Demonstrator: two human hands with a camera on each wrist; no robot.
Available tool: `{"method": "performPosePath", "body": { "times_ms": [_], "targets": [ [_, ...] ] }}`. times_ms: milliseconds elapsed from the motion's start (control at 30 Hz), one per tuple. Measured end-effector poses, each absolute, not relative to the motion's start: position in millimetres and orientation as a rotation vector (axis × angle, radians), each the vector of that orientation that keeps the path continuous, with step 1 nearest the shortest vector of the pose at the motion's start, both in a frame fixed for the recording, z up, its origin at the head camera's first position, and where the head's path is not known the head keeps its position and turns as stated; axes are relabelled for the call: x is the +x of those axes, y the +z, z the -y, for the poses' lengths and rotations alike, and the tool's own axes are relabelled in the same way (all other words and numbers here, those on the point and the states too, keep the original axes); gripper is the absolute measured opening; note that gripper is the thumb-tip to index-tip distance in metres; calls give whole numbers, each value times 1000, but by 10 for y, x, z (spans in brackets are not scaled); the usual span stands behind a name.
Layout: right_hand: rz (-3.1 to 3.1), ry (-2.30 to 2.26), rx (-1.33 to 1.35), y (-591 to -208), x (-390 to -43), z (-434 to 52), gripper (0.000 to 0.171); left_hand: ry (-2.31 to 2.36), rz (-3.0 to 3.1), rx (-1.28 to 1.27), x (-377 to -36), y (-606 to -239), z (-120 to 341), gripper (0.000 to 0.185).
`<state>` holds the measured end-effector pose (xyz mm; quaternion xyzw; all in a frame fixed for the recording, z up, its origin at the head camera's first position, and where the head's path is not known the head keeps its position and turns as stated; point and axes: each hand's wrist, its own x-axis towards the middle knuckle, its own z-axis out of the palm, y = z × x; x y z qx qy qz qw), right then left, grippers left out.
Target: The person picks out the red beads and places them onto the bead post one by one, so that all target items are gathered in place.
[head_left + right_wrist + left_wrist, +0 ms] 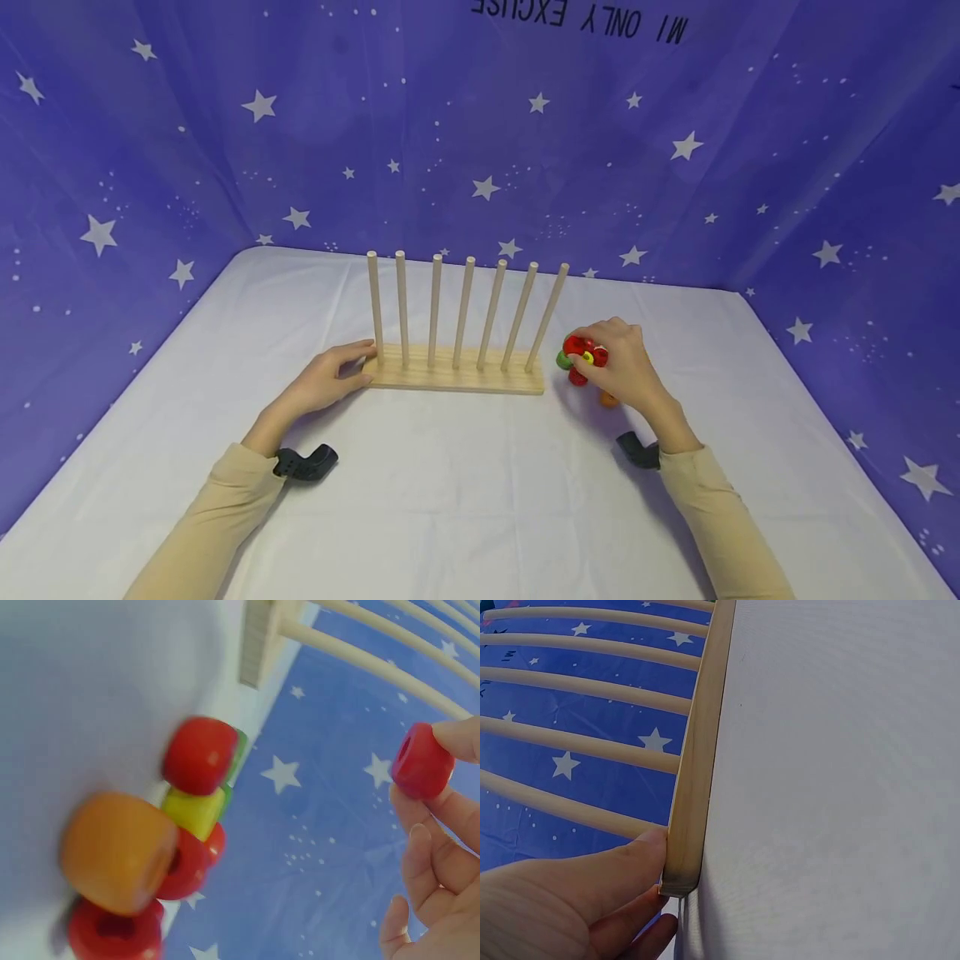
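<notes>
A wooden peg stand (457,382) with several upright dowels rests on the white table. At its left end, my left hand (322,382) holds the corner of the base. In the left wrist view the thumb (649,847) lies against the base close to the end dowel, with the other fingers lower down at the end. My right hand (622,362), to the right of the stand, pinches a red bead (424,761) between thumb and fingertips, its hole showing. It is raised above a cluster of beads, among them an orange bead (116,851) and a yellow bead (193,812).
More red beads, such as this red bead (199,755), and green ones partly hidden lie in the cluster. A white cloth (450,500) covers the table. Purple star-patterned curtains (480,150) hang behind and on both sides. Black wrist mounts (307,463) sit at both cuffs.
</notes>
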<state>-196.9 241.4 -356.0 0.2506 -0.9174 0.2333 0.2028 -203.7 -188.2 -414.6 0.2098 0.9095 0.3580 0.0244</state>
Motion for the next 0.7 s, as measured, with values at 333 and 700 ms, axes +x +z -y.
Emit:
{"method": "performPosePath", "body": {
  "times_ms": [333,700],
  "targets": [
    [2465,665,659,-3441,-1942,-2490,29,1119,-2811,659,-2042,-4178,1886,47],
    [2395,652,677,-3257,-1965,-2481,30,1126,-2804,657,-2043,-4166,1898,48]
  ]
}}
